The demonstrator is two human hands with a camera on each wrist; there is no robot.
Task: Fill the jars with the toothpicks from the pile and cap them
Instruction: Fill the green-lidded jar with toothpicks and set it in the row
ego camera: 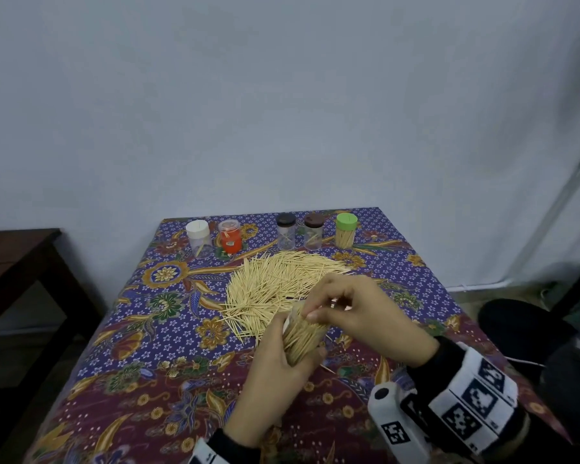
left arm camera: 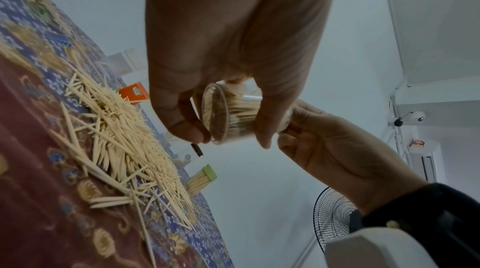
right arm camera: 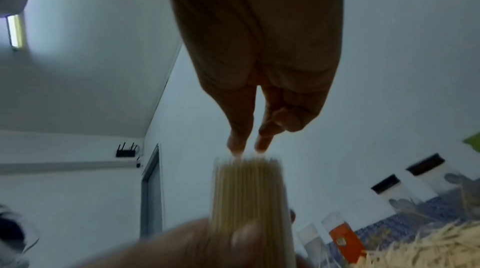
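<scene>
My left hand (ego camera: 272, 363) grips a clear jar (ego camera: 302, 334) packed with toothpicks, tilted with its open mouth towards the far side, above the table's near middle. My right hand (ego camera: 316, 313) is at that mouth, thumb and forefinger tips pinching at the toothpick ends. The right wrist view shows those fingertips (right arm camera: 235, 146) on the bundle in the jar (right arm camera: 249, 190). From the left wrist, the jar's base (left arm camera: 215, 116) sits between my left fingers. The loose toothpick pile (ego camera: 278, 283) lies just beyond the hands. No cap is on the held jar.
Along the back edge stand a white-capped jar (ego camera: 198, 234), an orange jar (ego camera: 230, 239), two dark-capped jars (ego camera: 286, 231) (ego camera: 313, 231) and a green-capped jar (ego camera: 345, 231) full of toothpicks. A dark wooden table (ego camera: 17, 262) stands at the left.
</scene>
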